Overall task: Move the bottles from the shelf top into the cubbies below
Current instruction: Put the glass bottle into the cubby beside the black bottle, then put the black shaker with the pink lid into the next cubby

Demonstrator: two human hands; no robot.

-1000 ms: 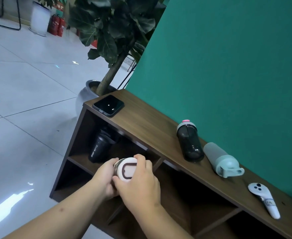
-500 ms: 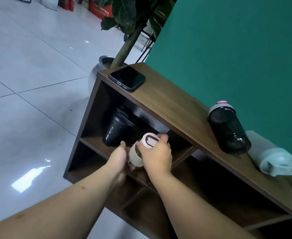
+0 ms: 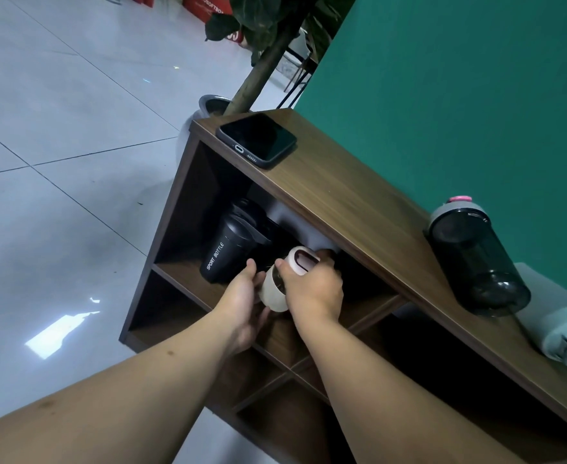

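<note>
Both hands hold a small beige bottle [image 3: 274,289] with a pale pink lid at the mouth of the upper left cubby. My right hand [image 3: 312,289] grips it near the lid; my left hand [image 3: 245,303] cups its base and side. A black bottle marked SPORT BOTTLE [image 3: 230,251] stands inside that same cubby, just left of the beige one. On the wooden shelf top [image 3: 352,209] a dark smoky bottle [image 3: 473,259] with a grey and pink lid stands near the green wall. A pale green bottle [image 3: 566,329] lies on its side at the right edge.
A black phone [image 3: 257,139] lies on the shelf top's left end. A potted plant [image 3: 215,107] stands behind the shelf's left corner. A green wall [image 3: 459,95] backs the shelf. Lower cubbies [image 3: 268,406] sit beneath my arms. Glossy tiled floor [image 3: 57,162] spreads to the left.
The beige bottle has gone from in front of the shelf down and forward into the mouth of the upper left cubby, tilting as it went. The view has drawn closer.
</note>
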